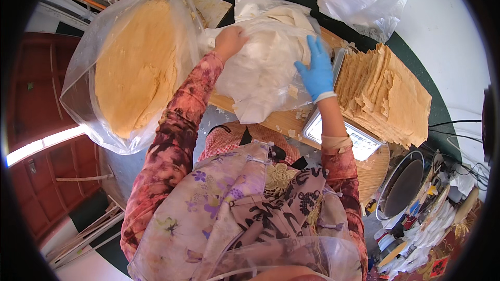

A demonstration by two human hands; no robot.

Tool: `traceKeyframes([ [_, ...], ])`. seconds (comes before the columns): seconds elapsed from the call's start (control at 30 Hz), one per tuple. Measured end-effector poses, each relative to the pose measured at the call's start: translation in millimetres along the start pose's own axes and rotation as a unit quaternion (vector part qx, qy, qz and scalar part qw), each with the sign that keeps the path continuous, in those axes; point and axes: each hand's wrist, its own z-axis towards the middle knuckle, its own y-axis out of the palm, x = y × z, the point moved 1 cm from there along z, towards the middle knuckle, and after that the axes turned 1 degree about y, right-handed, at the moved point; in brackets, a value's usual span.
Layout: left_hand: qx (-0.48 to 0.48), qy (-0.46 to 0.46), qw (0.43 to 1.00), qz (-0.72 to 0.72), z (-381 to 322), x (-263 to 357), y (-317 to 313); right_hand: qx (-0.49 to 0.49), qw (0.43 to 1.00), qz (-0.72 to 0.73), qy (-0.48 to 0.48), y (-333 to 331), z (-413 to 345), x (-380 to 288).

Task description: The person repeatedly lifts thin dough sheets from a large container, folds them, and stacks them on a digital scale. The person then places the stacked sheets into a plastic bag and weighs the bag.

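Note:
A white cloth and clear plastic wrapping (261,62) lies in a loose heap in front of me on a wooden board. My left hand (231,41), bare, has its fingers curled into the left side of this wrapping. My right hand (315,72) wears a blue glove and rests on the right side of the heap, thumb and fingers spread. Just right of it, a stack of folded thin brown flatbreads (384,97) stands on a digital scale (361,146). To the left, a large clear plastic bag (78,86) holds a pile of round flatbreads (134,70).
Crumbs lie along the wooden board's edge (287,127). Clear plastic bags (363,0) hang on the wall at upper right. A dark round pan (403,188), cables (455,123) and cluttered goods stand at lower right. Reddish-brown door panels (39,86) are at far left.

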Motion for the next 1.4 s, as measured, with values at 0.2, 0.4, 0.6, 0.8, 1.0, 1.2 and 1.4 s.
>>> traceKeyframes([
  [0.2,-0.011,0.224,0.948,-0.224,-53,45,-102,0.061,0.986,-0.093,-0.122,-45,33,-28],
  [0.4,-0.056,0.479,0.875,-0.052,-132,88,-170,0.034,0.925,-0.15,-0.346,-93,-12,-70],
  [0.6,-0.168,0.355,0.92,-0.006,-214,73,-163,-0.193,0.933,-0.196,-0.231,-104,-172,-47],
  [0.8,-0.089,0.318,0.943,0.037,-210,61,-124,-0.235,0.954,-0.092,-0.162,-81,-222,-19],
  [1.0,0.045,0.396,0.915,0.068,-197,55,-113,-0.247,0.956,-0.061,-0.145,-74,-229,-19],
  [1.2,0.267,0.437,0.853,0.098,-216,91,-132,-0.093,0.906,0.346,0.226,-102,-189,-30],
  [1.4,0.516,0.529,0.671,-0.06,-211,79,-113,-0.121,0.969,0.198,-0.084,22,-106,-39],
])
